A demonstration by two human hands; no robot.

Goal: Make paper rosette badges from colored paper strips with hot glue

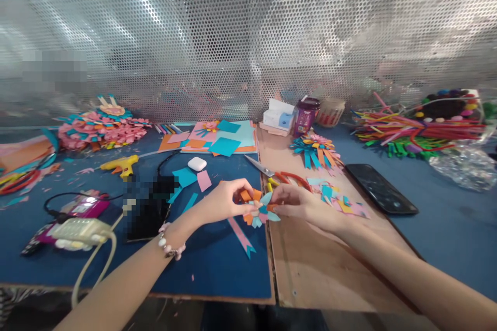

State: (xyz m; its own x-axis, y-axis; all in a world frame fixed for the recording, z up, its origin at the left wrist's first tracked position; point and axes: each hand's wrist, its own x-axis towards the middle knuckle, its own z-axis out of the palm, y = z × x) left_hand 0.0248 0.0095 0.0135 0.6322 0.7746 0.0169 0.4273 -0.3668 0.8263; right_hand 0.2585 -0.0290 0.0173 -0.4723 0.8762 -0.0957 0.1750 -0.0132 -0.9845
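Between my hands, above the seam of the table, is a paper flower [258, 213] with orange, pale blue and pink petals. My left hand [229, 199] grips its left side, fingers curled by the orange petals. On the other side, my right hand [297, 202] pinches the petals at the right edge. A pink and blue ribbon strip [241, 235] with notched ends lies below the flower. Just beyond my right hand rest scissors [285, 176] with orange handles, blades pointing away to the left. Paper scraps [341, 199] lie to the right of that hand.
A yellow glue gun [123, 165], a power strip [79, 232] with cords and a dark phone [381, 189] lie around. Behind are coloured paper sheets [244, 134], a purple cup [306, 116], finished paper flowers [316, 150] and pipe cleaners [419, 132]. A perforated metal screen [217, 46] closes the back.
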